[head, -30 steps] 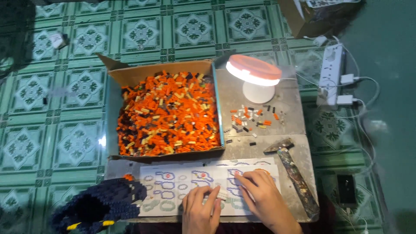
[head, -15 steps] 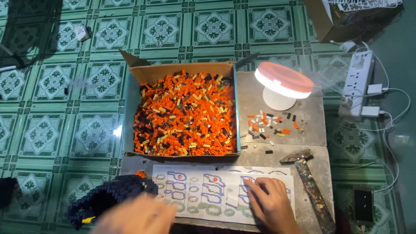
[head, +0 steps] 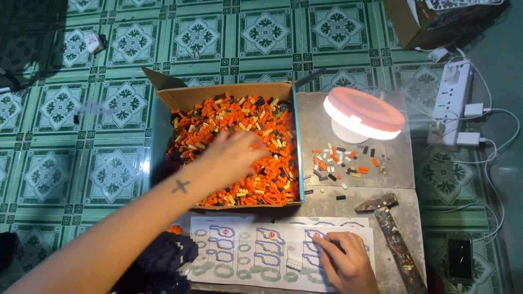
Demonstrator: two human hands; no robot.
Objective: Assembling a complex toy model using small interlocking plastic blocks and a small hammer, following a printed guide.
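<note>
Box [head: 169, 98] sits on floor [head: 114, 32], left of slab [head: 321, 120]; bricks [head: 272, 158] fill it. L hand [head: 231, 155] lies on bricks in box. On slab: lamp [head: 364, 114] at back, loose pieces [head: 340, 163] just in front of it. Sheet [head: 250, 253] lies in front of box; R hand [head: 343, 261] rests on its right part. Hammer [head: 389, 231] right of sheet. Power strip [head: 449, 100] on floor, right of lamp. Phone [head: 459, 257] on floor, right of hammer.

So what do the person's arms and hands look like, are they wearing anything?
Both are bare: no gloves, no sleeves, no rings or watch that the picture shows. The left arm has a small dark cross-shaped tattoo on the forearm. The left hand looks blurred. The right hand has short nails.
</note>
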